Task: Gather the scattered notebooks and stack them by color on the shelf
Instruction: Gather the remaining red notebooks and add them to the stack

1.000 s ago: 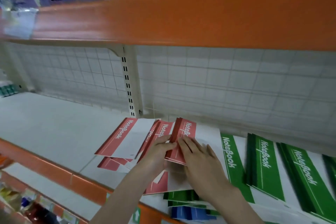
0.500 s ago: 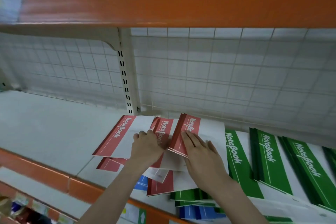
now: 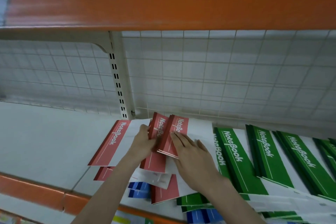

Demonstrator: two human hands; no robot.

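Left hand grips a red notebook; right hand lies flat on another, squaring the red pile.

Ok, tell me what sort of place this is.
Probably a shop's stationery aisle: orange-edged shelves on a slotted upright, a wire grid back, and many identical notebooks.

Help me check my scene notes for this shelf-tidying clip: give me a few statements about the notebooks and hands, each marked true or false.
1. The right hand lies flat on a red notebook. True.
2. The green notebooks lie left of the red ones. False: they lie to the right.
3. The left hand grips red notebooks. True.
4. Blue notebooks sit on top of the red pile. False: they peek out from beneath it, at the shelf's front edge.
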